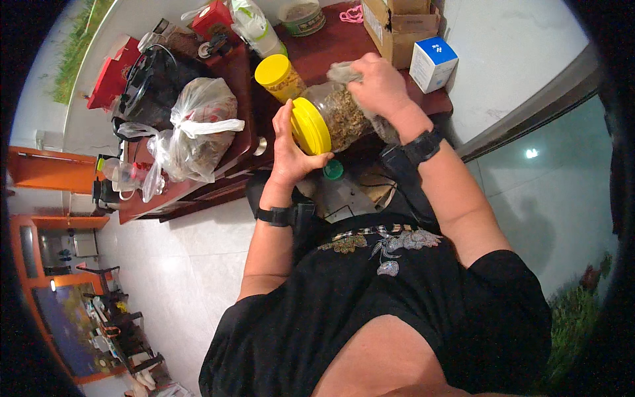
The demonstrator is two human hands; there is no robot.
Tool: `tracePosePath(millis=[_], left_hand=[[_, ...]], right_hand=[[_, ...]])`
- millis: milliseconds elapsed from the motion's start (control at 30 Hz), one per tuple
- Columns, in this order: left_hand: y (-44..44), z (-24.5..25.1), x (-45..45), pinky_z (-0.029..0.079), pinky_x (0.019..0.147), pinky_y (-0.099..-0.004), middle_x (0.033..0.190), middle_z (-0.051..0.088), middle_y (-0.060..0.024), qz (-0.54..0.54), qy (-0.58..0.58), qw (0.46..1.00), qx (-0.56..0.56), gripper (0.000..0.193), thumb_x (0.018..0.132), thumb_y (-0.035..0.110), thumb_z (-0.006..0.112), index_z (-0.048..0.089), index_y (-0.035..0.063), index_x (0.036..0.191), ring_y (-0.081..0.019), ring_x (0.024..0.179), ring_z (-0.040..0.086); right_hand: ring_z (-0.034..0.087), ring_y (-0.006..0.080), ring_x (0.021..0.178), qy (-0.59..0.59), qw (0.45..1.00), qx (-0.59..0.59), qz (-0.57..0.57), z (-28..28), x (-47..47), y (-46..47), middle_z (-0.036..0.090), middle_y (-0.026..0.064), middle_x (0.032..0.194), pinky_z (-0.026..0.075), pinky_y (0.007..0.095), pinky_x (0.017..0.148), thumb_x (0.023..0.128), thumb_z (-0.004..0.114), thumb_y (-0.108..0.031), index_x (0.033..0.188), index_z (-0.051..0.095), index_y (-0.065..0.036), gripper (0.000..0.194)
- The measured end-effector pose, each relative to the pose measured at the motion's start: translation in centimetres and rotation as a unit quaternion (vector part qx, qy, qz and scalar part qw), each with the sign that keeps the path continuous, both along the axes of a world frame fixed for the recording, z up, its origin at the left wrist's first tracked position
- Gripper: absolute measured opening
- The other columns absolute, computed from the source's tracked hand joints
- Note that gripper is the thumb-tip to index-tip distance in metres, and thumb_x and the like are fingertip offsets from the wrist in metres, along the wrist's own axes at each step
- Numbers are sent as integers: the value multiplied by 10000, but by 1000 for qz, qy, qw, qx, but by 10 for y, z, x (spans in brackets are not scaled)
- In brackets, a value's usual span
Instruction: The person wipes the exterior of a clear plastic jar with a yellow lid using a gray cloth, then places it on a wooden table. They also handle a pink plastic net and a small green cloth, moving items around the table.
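Observation:
My left hand (289, 154) grips the yellow screw lid (312, 126) of a large clear jar. The jar (342, 118) is tilted on its side and holds dried, brownish-green plant matter. In my right hand (379, 84) is a bunched grey cloth (345, 73), pressed against the upper side of the jar. Part of the cloth hangs down behind the jar's base. Just beyond the lid stands a smaller clear jar (286, 85) with a yellow lid and yellowish-brown contents. Both wrists wear black bands.
A dark red wooden cabinet top (317, 54) bears a tied plastic bag (203, 134), a black bag (158, 84), a blue-and-white box (432, 64), a cardboard box (402, 30) and a round tub (301, 19). Below the jar is a green cap (333, 169). A wall rises at right.

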State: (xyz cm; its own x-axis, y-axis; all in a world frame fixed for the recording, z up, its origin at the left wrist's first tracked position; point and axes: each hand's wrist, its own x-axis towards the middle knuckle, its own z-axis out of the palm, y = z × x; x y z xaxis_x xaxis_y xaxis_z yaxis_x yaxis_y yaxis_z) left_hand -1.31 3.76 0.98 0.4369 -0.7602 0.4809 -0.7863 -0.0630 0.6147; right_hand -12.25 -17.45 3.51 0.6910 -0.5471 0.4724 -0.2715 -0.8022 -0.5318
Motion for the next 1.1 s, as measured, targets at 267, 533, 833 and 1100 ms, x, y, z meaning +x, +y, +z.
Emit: tracePosePath(millis=[267, 533, 833, 1100], left_hand=[[14, -20, 2, 425, 1028, -399, 1398, 364, -159, 9, 48, 999, -3, 1247, 441, 321, 889, 243, 53, 1474, -310, 1276, 413], [15, -22, 4, 384, 1059, -411, 1411, 375, -146, -2, -40, 999, -12, 1268, 474, 376, 887, 207, 45, 1492, -288, 1277, 424], [13, -15, -4, 401, 1052, -427, 1372, 375, -180, 31, 106, 994, 9, 1196, 474, 284, 875, 248, 56, 1467, -336, 1266, 420], [-6, 4, -11, 398, 1038, -432, 1307, 450, -240, 134, 101, 983, 69, 1124, 556, 387, 861, 270, 41, 1447, -373, 1214, 476]], right_hand=[[651, 217, 800, -24, 956, 277, -97, -36, -37, -45, 699, 125, 884, 502, 349, 735, 814, 682, -180, 1017, 683, -1, 271], [619, 111, 793, -69, 894, 437, 74, -35, -29, -29, 690, 62, 932, 505, 283, 720, 828, 732, -204, 1055, 666, 36, 336], [635, 143, 805, -150, 885, 439, 34, -43, -24, -28, 694, 76, 928, 509, 296, 736, 789, 714, -139, 1053, 667, 26, 315], [555, 342, 1027, -111, 993, 2, 30, -16, -20, 9, 609, 140, 1119, 464, 402, 913, 749, 665, -126, 1062, 637, -30, 329]])
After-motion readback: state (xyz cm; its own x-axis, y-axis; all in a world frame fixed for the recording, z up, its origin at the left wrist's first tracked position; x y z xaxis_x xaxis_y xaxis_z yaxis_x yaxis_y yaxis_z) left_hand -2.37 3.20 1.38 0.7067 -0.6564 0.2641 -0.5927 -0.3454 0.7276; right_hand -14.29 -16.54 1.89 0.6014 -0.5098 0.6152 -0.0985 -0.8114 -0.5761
